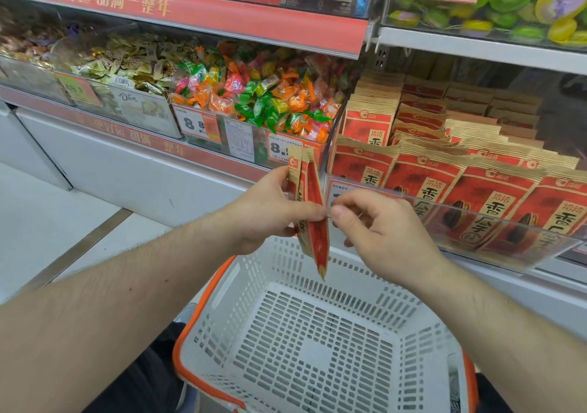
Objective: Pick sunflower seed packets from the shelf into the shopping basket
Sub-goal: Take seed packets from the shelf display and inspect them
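The shelf [476, 40] fills the far side, with rows of red seed packets [444, 183] standing at right behind a clear lip and a bin of sweets [260, 94] to their left. Near and below sits the white basket [317, 342] with its orange rim; no packets show on its floor. The left hand [263, 212] grips a few packets [313, 222] seen edge-on, long axis roughly upright and tilted, lower ends hanging just over the basket's far wall. The right hand [381, 231] is just beside them on the right, fingers curled, thumb and forefinger close by their edge; whether it pinches them I cannot tell. The drop is straight down and slightly nearer; the left hand has it.
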Tool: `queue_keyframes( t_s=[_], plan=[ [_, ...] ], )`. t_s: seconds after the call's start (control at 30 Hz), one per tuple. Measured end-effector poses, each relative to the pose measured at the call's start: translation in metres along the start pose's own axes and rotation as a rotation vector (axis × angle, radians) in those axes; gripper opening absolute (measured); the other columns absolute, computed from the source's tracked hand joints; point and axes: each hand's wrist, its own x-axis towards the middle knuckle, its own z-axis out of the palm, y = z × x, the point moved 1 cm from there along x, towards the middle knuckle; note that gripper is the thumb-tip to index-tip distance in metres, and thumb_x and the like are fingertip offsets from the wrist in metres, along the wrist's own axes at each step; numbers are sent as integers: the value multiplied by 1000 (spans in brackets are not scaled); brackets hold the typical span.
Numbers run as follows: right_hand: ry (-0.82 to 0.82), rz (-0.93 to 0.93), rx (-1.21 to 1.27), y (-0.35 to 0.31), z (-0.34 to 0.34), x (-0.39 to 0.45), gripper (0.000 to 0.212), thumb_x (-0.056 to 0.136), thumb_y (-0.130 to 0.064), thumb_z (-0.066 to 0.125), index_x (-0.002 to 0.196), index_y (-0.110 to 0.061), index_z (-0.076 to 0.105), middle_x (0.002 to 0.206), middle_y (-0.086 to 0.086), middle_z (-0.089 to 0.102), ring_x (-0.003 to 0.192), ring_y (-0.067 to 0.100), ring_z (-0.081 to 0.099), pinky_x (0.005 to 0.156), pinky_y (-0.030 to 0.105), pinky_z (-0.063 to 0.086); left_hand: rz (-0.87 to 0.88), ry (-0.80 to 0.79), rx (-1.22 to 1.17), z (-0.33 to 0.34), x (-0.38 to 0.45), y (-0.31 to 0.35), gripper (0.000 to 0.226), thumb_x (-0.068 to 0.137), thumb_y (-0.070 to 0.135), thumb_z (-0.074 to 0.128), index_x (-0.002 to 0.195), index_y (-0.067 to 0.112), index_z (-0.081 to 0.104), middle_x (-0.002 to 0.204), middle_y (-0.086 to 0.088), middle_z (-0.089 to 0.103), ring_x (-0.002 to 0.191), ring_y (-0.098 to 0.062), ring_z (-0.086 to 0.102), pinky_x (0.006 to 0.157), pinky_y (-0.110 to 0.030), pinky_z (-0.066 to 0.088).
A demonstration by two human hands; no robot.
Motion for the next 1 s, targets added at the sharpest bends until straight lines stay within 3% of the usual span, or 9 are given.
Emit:
queue_keyframes(
  t_s=[0.13,0.23,0.37,0.43,0.57,0.67,0.9,1.0],
  plan=[
    [14,-45,31,-5,-2,0,13,95,-38,52,92,-30,62,79,-10,68,67,12,65,67,40,53,6,-123,96,6,-3,-3,51,70,4,83,114,16,59,100,-6,66,82,-23,67,73,-38,53],
    [-31,-94,-81,-3,1,0,17,98,-26,54,85,-17,60,68,-5,63,66,18,62,62,41,48,11,-176,136,9,-5,-5,52,73,1,82,118,15,59,102,-5,65,81,-17,67,69,-31,55],
    [-87,-35,12,0,1,2,23,99,-15,51,79,-8,60,66,3,65,62,14,64,61,37,50,-21,-183,88,8,-7,-3,59,62,30,81,116,16,61,104,-4,65,98,-34,70,95,-58,51],
    [-142,26,188,-2,1,4,22,100,-9,49,83,-4,63,71,8,68,58,10,65,60,27,53,-46,-268,23,6,-8,-2,54,70,29,73,118,8,60,103,-12,67,105,-39,67,97,-62,48],
    [-212,63,434,-5,-1,7,24,101,-3,47,83,6,60,72,25,66,56,18,61,58,30,52,-81,-445,-89,4,-8,-2,38,68,36,73,97,12,69,95,-17,67,88,-26,67,82,-49,54],
    [-237,72,492,-5,-1,7,27,102,-4,47,80,8,58,68,23,63,55,23,58,59,36,49,-110,-560,-155,5,-9,-3,48,54,48,85,84,13,75,92,-15,70,82,-22,70,76,-41,56],
    [-251,87,506,-5,-3,7,28,102,-4,47,76,3,58,63,12,61,53,23,55,62,43,44,-148,-613,-239,6,-6,-5,53,55,49,86,85,6,74,94,-19,69,82,-27,70,74,-39,58],
    [-225,78,431,-4,-1,7,27,102,-6,47,79,4,57,67,18,62,55,26,59,64,48,51,-160,-574,-221,6,-5,-6,54,52,46,87,88,8,73,93,-18,69,83,-26,70,75,-41,57]
  ],
)
